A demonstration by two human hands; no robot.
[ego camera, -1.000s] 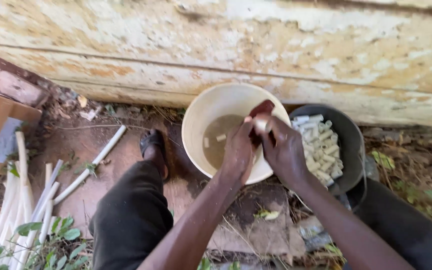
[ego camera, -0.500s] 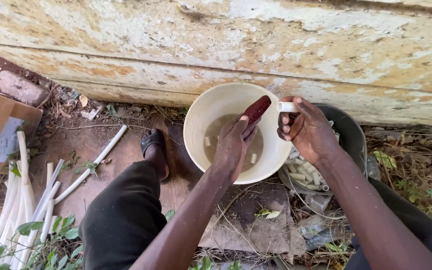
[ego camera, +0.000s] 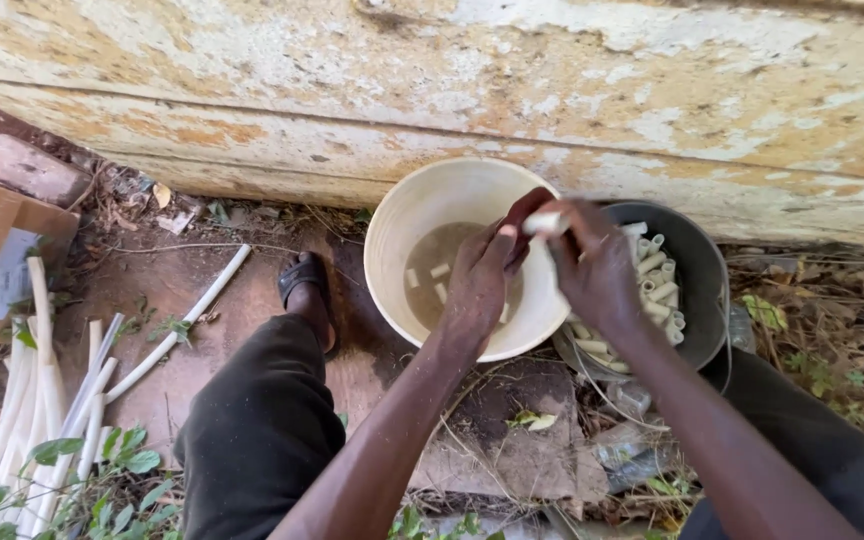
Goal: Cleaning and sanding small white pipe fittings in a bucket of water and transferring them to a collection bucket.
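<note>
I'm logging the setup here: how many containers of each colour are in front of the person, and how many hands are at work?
Cream bucket: 1
Dark pan: 1
Hands, left hand and right hand, both on one short white piece: 2
Total: 4

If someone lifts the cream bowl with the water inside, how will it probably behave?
The cream bowl probably feels heavy, since murky water pools inside. It may slosh if tilted. Its thin-looking wall seems plastic, so it might flex.
</note>
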